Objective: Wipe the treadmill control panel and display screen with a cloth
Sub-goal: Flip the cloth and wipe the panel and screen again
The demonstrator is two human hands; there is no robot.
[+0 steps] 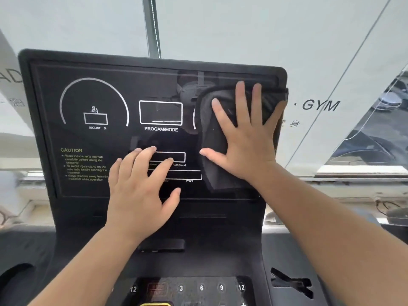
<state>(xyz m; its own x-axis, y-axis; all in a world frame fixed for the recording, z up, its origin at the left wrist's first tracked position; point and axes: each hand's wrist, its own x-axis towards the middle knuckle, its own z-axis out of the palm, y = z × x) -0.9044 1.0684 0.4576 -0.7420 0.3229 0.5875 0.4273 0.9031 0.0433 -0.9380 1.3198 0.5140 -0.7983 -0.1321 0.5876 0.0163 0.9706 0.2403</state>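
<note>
display screen (99, 96): glossy black panel, tilted back. Left half and centre are bare, with the INCLINE, PROGAM/MODE and CAUTION print showing.
control panel (198, 288): row of number keys along the bottom edge of the console, below both hands. Nothing is touching it, so I judge it not yet wiped.
cloth (212, 138): dark and folded, flat on the screen's upper right corner. Its right side laps over the screen's right edge.
right hand (245, 138): fingers straight and splayed, palm pressing the cloth to the glass. Nothing is curled round it, so only pressure holds it.
left hand (141, 195): fingers straight and spread, flat on bare glass at lower centre. It holds nothing.
risk, cloth slip: with no grip on the cloth, a fast sweep or a lightened palm lets it slide down the tilted glass or off the right edge.
risk, smears: the bare left palm on the glass likely leaves prints, so that patch needs its own pass.
risk, missed zones: the cloth covers one corner only, so the left edge and the CAUTION corner are easy to skip.
risk, key press: wiping pressure on the number keys could trigger a setting. The screen looks unlit, but I cannot tell if power is on.
</note>
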